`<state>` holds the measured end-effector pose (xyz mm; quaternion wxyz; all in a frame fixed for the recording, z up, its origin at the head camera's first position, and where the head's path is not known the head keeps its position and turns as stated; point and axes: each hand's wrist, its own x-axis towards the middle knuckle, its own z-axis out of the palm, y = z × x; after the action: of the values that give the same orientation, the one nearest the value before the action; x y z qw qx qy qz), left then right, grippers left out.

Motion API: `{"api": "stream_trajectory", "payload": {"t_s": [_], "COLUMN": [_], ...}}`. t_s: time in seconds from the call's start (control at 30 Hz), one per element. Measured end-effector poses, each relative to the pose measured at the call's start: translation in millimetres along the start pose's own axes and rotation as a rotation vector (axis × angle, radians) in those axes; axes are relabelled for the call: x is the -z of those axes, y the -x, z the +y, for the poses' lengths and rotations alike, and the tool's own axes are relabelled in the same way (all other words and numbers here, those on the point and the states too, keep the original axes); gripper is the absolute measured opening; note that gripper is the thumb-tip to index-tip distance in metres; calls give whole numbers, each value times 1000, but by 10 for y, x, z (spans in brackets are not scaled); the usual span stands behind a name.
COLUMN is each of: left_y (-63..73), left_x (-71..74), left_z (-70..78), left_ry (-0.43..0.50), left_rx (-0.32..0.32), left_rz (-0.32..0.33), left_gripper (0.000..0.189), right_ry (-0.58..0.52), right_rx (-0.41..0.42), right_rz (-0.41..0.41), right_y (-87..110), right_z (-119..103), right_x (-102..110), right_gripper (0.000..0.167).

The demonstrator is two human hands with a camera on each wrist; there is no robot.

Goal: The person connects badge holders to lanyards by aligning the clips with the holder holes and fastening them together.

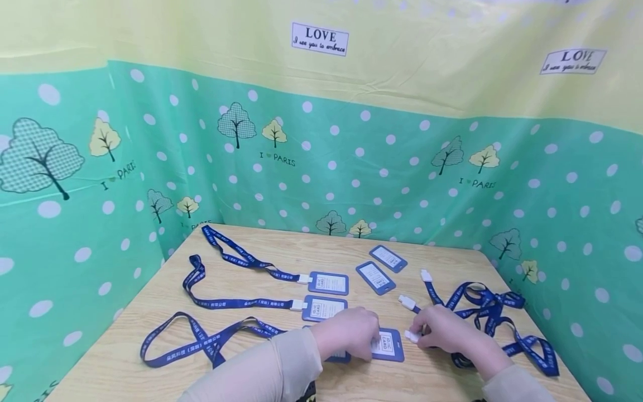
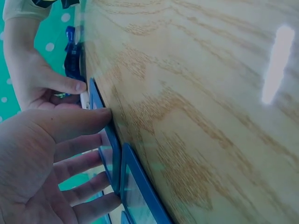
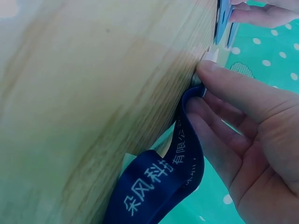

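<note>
My left hand pinches a blue ID card holder by its near end. In the left wrist view the thumb lies on the edge of this card holder, with the fingers behind it. My right hand grips the white plastic clip of a navy lanyard, thumb against fingers. White lettering shows on the lanyard strap, which hangs from this clip in the right wrist view. Clip and card holder face each other, a short gap apart. Another card holder lies partly hidden under my left hand.
Two card holders joined to lanyards, an upper one and a lower one, lie at centre. Two loose card holders are farther back. More lanyards heap at the right. A polka-dot curtain encloses the wooden table.
</note>
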<state>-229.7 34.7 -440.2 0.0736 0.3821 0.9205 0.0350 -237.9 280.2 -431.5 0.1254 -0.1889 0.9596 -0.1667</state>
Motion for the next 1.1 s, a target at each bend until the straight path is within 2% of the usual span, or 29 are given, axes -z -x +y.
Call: {"api": "stream_trajectory", "payload": {"t_s": [0.4, 1.1], "left_y": [-16, -31], "left_x": [14, -17], "left_z": [-4, -18], "left_ry": [5, 3], "left_rx": [12, 9], "left_rz": [-20, 0], "left_gripper": [39, 37], "right_ry": [-4, 50], "right_rx": [59, 279], "right_rz": [-6, -97], "right_y": [11, 7], "right_z": [27, 93], "right_x": [11, 56], "right_gripper": [19, 29]}}
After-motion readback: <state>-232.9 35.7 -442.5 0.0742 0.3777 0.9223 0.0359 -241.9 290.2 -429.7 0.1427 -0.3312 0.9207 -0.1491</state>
